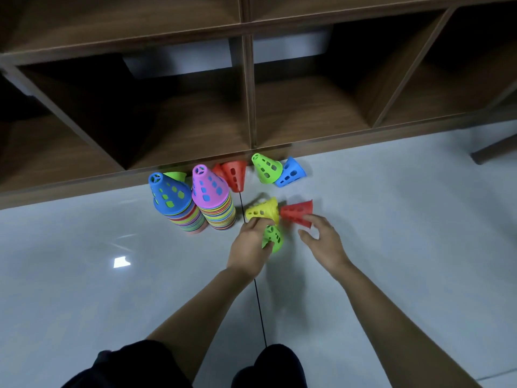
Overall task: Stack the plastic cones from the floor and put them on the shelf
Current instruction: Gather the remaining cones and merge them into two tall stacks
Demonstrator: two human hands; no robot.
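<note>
Two tall stacks of coloured cones stand on the floor by the shelf: one topped by a blue cone point(167, 196), the other by a purple cone point(208, 189). Loose cones lie around: a red one point(235, 175), a green one point(265, 168), a blue one point(291, 172), a yellow one point(263, 210) and another red one point(298, 212). My left hand point(249, 247) grips a small green cone point(273, 238) just below the yellow one. My right hand point(324, 239) hovers with fingers spread, fingertips touching the near red cone.
The brown wooden shelf point(246, 88) with open cubbies runs across the top, its base board right behind the cones. Another green cone point(176, 176) peeks out behind the blue stack. Glossy grey floor point(112, 289) spreads around; my knees point(279, 365) are at the bottom.
</note>
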